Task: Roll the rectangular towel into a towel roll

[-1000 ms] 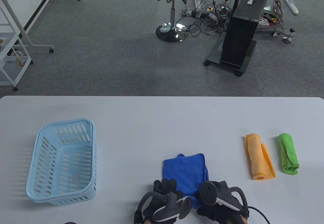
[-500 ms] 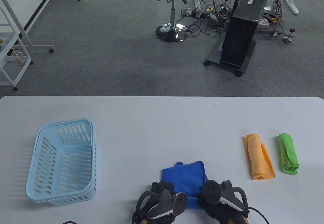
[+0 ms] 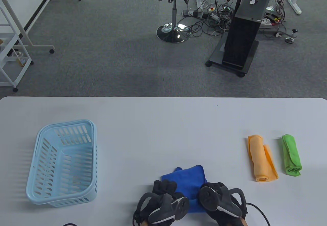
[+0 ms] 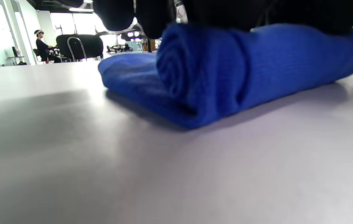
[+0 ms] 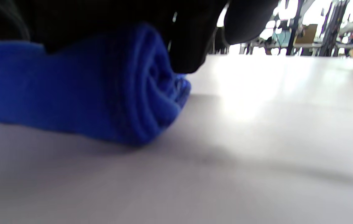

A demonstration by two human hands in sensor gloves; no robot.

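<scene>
While both hands are pressing down on the rolled near end of the blue towel (image 3: 187,182), the left hand (image 3: 163,198) is curling its fingers over the roll's left part and the right hand (image 3: 222,200) is clenching over its right part. The towel's unrolled rest is lying flat beyond them on the counter (image 3: 153,123). Off to the right, an orange towel (image 3: 260,159) and a green towel (image 3: 291,155) are lying side by side; a basket (image 3: 38,144) is sitting far left.

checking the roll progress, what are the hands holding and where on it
Both the left hand and the right hand grip the blue microfibre towel at its rolled near end, one at each end of the roll; the far part lies flat.
</scene>
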